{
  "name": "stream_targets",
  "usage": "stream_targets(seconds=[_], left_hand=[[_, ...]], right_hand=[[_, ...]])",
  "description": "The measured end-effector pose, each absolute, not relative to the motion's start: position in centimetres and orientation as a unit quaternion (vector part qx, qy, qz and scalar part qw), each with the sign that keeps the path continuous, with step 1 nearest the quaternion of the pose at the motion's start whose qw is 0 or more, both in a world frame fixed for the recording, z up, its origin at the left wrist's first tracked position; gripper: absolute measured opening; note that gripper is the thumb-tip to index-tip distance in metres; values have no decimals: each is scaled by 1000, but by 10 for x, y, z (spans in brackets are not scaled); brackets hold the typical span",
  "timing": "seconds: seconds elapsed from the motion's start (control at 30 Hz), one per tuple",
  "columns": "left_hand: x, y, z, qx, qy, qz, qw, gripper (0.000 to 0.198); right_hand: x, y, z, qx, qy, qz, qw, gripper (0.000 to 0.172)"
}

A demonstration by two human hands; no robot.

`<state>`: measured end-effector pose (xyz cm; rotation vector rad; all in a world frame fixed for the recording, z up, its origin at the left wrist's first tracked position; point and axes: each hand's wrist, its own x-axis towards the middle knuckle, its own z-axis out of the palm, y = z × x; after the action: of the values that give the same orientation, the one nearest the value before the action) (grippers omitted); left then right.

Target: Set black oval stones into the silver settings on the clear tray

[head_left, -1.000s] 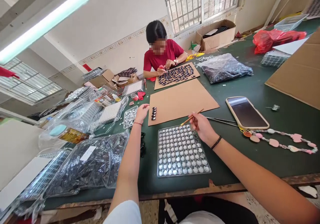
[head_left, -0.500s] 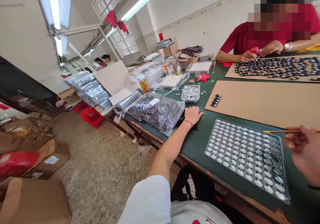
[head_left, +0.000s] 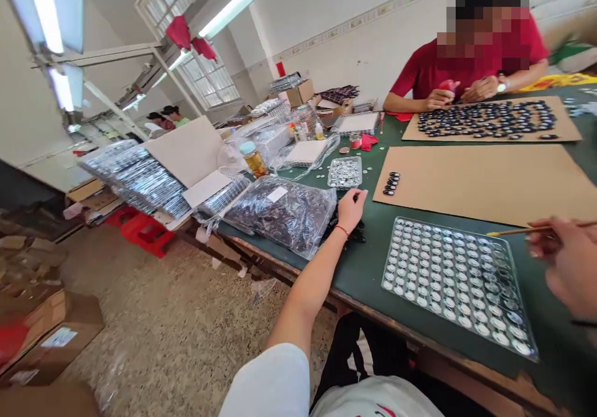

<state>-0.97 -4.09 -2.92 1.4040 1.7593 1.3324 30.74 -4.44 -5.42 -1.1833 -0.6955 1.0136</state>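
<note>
While the right hand (head_left: 566,261) pinches a thin wooden stick (head_left: 527,229) between its fingers at the near right edge of the view, the left hand (head_left: 351,209) lies loosely curled on the green counter (head_left: 368,261), closed on nothing that I can see, its fingertips at some small dark pieces (head_left: 355,235) whose kind is too dim to tell. Between the two hands sits the clear plastic tray of round silver studs (head_left: 454,280), rows filled edge to edge, with the stick's tip hovering just above its far right corner.

Just left of the left hand, touching its wrist side, lies a clear plastic bag of dark glossy beads (head_left: 284,212). Just beyond the left hand's fingertips stands a small clear box of silver studs (head_left: 344,172), and to its right, beyond the tray, spreads a plain brown cardboard sheet (head_left: 489,184) bearing a short double row of black oval stones (head_left: 390,183) near its left edge.

To do this well, I judge, the stick should come down straight on one stud, lifting it cleanly without nudging neighbours, while the left hand steadies the tray.

Farther off, a person in a red shirt (head_left: 471,63) works with both hands over a second cardboard sheet covered with dark stones (head_left: 489,119).
</note>
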Motion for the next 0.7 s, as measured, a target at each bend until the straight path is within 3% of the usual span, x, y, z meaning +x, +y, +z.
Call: stream_targets(seconds=[0.13, 0.2, 0.27, 0.33, 0.57, 0.7], left_hand=[[10, -37, -8, 429, 571, 516, 473, 26], [26, -34, 2, 357, 472, 503, 629, 19], [44, -32, 5, 300, 399, 483, 719, 9], [61, -34, 2, 279, 374, 467, 751, 2], [81, -52, -26, 354, 412, 403, 737, 23], [79, -50, -24, 309, 401, 414, 756, 19]], right_hand=[[297, -55, -36, -500, -399, 436, 633, 18], [296, -56, -30, -491, -452, 439, 601, 19], [296, -55, -27, -491, -498, 438, 565, 21], [298, -53, -25, -504, -513, 434, 543, 22], [306, -51, -20, -575, -639, 264, 437, 28], [312, -53, -14, -558, -700, 238, 377, 32]])
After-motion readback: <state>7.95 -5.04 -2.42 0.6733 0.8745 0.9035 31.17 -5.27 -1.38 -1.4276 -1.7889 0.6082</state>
